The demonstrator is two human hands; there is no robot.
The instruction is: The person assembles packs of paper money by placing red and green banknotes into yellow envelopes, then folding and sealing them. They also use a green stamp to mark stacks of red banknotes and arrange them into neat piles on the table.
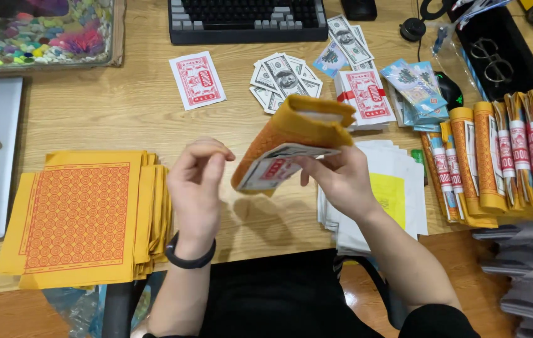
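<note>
My right hand [340, 181] grips a folded bundle [291, 141]: an orange-yellow patterned paper wrapped around white and red printed notes, held tilted above the wooden desk [122, 112]. My left hand [196, 188], with a black wristband, hovers just left of the bundle, fingers curled, thumb and forefinger pinched together and holding nothing that I can see. It does not touch the bundle.
A stack of yellow sheets with orange print [85, 216] lies at the left. White and yellow papers [391, 188] lie under my right hand. Finished wrapped bundles [504, 156] line the right. Loose banknotes [285, 78], red-printed slips [196, 80] and a keyboard [247, 19] sit behind.
</note>
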